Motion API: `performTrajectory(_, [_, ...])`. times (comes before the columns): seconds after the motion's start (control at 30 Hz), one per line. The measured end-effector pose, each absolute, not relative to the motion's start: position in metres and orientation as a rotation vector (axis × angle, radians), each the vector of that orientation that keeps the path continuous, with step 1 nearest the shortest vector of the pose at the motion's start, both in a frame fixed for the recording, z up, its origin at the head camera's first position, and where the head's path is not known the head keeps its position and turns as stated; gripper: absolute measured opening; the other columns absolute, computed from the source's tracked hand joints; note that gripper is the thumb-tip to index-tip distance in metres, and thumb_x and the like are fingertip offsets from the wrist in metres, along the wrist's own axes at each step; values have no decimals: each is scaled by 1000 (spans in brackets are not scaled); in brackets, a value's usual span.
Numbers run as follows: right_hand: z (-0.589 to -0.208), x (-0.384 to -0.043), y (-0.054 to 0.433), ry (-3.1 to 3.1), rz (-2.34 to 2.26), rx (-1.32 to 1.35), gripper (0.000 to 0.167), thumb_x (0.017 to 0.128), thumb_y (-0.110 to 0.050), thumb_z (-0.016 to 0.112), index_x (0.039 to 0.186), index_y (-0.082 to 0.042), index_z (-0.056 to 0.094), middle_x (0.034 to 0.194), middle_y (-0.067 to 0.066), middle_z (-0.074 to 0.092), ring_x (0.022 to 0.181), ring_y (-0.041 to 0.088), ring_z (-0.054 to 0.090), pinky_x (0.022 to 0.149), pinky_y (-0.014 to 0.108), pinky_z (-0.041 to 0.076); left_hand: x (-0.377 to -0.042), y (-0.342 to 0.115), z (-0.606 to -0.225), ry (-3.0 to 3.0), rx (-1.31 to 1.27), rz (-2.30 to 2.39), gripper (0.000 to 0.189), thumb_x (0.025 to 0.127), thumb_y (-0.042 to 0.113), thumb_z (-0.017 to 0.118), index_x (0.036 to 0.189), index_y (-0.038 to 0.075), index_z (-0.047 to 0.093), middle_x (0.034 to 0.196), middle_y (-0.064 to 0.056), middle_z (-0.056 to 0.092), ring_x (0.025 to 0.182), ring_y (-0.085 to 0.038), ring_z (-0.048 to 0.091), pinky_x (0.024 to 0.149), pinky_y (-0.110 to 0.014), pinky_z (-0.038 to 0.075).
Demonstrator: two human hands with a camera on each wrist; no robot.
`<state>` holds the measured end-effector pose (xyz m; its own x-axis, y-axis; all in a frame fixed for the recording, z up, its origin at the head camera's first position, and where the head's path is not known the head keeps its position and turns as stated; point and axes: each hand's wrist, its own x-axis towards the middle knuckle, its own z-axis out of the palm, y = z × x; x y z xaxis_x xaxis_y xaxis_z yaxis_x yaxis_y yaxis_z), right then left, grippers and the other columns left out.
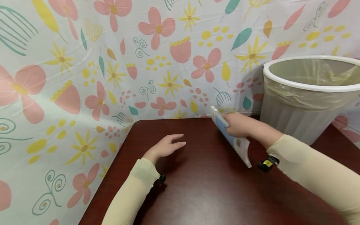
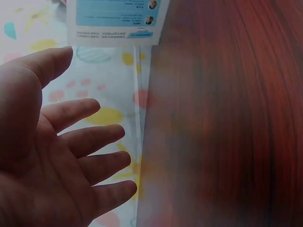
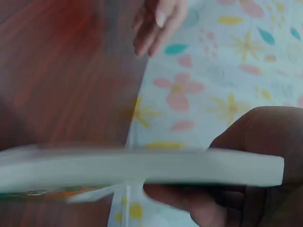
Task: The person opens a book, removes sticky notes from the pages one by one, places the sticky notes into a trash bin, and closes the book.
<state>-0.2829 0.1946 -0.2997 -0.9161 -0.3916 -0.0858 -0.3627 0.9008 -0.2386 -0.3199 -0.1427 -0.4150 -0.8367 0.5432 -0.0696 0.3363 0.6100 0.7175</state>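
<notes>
My right hand (image 1: 241, 125) grips a paperback book (image 1: 231, 137) with a white and pale blue cover, holding it tilted on edge above the back right of the table. In the right wrist view the book's pale, thick edge (image 3: 142, 168) runs across the frame, blurred toward the left, with fingers curled beneath it. The left wrist view catches part of its printed cover (image 2: 113, 21), with small portraits and lines of text. My left hand (image 1: 166, 146) hovers over the table left of the book, its fingers extended and holding nothing.
A dark reddish wooden table (image 1: 202, 193) lies under both hands. At the right stands a large white bin (image 1: 292, 115) with a clear plastic liner. A flower-patterned cloth (image 1: 168, 62) hangs behind and along the left side of the table.
</notes>
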Motion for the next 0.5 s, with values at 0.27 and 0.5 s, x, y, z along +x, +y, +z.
performTrajectory(0.27, [-350,-292,120,2738,-470,-512,56,98,-10,50,151,6,41,102,24,71,50,26,67,43,36,53,-323,-164,-416,2613,634,1036,65,100,55,59,156,26,46,162,3,44,154,-23,36,124,-51,34])
performTrajectory(0.5, [-402,-299,79,2646,-631,-402,83,100,-21,55,164,0,8,84,22,76,38,21,60,35,33,47,-324,-180,-416,2637,596,1027,67,100,56,60,157,24,46,162,1,45,154,-25,37,124,-53,34])
